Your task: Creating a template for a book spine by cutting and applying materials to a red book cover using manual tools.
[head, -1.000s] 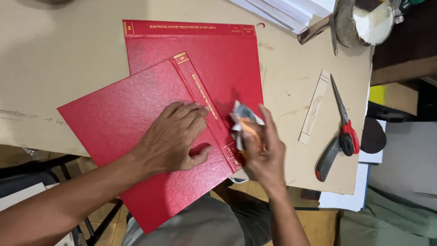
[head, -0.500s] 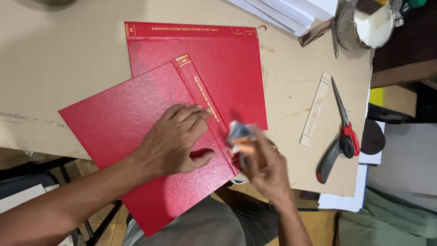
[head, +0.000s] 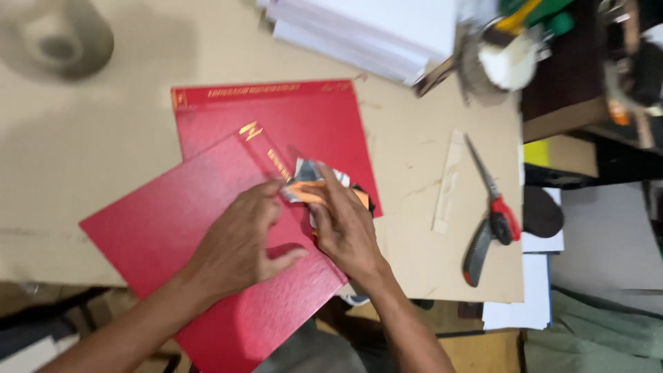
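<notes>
Two red textured covers with gold print lie on a brown table: the upper cover (head: 173, 228) overlaps the lower cover (head: 304, 124). My left hand (head: 238, 242) presses flat on the upper cover, fingers spread, fingertips near its spine. My right hand (head: 342, 224) holds a crumpled grey and white cloth (head: 307, 173) together with an orange tool (head: 304, 190) against the spine area. The picture is blurred, so the tool's kind is unclear.
Red-handled scissors (head: 494, 211) lie to the right beside a pale card strip (head: 447, 183). A stack of white paper (head: 373, 31) sits at the back. A round tin (head: 501, 59) stands at the back right. The table edge (head: 428, 297) runs close to me.
My right hand has slid up along the spine with the cloth, away from the cover's near end. My left hand's fingers have shifted toward the spine. The view has tilted downward.
</notes>
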